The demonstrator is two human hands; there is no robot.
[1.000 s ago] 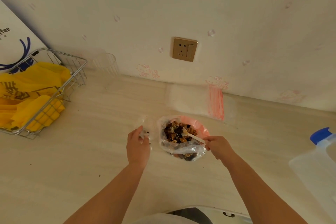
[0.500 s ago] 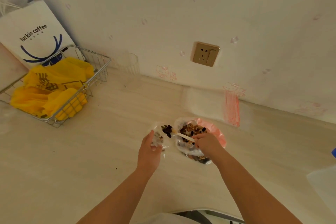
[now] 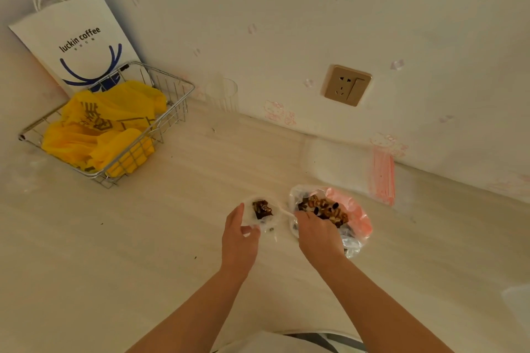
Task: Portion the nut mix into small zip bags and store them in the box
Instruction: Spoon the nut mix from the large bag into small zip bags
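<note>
hands: left [image 3: 239,238] grips small zip bag [image 3: 262,210] | right [image 3: 317,233] grips spoon [image 3: 284,211] | bag holds dark nuts

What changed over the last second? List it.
The right hand carried the spoon from the big nut bag leftward to the small zip bag, which now holds nuts. The left hand kept its grip on that bag; the big bag stayed put.

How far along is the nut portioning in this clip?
Early. The left hand holds a small clear zip bag open while the right hand tips a white plastic spoon into it. Most brown nut mix remains; nothing looks sealed, and no box is identifiable.
</note>
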